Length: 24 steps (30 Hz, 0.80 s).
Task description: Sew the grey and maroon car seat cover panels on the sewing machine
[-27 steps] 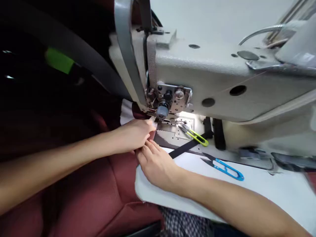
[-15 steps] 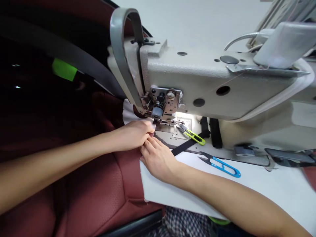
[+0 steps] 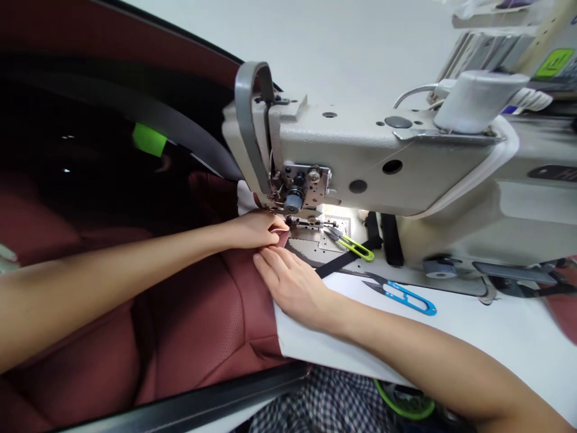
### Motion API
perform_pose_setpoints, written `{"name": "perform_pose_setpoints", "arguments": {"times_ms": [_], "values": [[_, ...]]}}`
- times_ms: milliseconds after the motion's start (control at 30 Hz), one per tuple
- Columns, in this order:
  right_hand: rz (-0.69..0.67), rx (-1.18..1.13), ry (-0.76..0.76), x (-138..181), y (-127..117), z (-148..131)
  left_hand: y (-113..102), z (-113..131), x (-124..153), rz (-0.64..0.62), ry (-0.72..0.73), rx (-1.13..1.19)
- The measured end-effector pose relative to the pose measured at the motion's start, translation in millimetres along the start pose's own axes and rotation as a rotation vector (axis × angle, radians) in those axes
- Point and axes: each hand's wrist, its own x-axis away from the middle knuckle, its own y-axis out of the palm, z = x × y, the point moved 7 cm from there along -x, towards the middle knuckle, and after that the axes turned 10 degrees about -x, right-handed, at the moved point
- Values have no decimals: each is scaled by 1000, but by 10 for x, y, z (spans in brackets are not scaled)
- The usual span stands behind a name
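My left hand (image 3: 259, 230) is closed in a pinch on the edge of a dark red leather seat cover (image 3: 198, 307), just left of the sewing machine's presser foot area (image 3: 300, 222). Close by, my right hand (image 3: 293, 282) rests on the cover's right margin, its fingers stretched out and lying flat; the thumb is hidden. A turned edge of the cover shows between both hands. On the machine bed, right of the needle area, lie yellow-green thread snips (image 3: 354, 246). Blue thread snips (image 3: 401, 294) lie farther right on the white tabletop (image 3: 487, 325).
The sewing machine's arm (image 3: 351, 156) stretches above the hands. Black straps (image 3: 391, 240) lie on its bed. A large black and dark red piece with a green tag (image 3: 149, 139) fills the left. Below the table are checked cloth (image 3: 324, 403) and a green-rimmed basket (image 3: 401, 406).
The camera view has shifted, showing more of the machine's right side and the basket. My left hand has moved slightly apart from my right, uncovering more of the cover's turned edge.
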Motion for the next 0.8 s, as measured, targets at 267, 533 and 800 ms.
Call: {"name": "perform_pose_setpoints", "arguments": {"times_ms": [267,533,800], "values": [[-162,243,-216,-364,125,-83,-27,-149,76,32,-182,-115],[-105,-94,168,-307,103,44,-21,-118,225,235,-167,-176],[-36,64,73,4,232,-219,322,-111,589,707,-102,-99]]}}
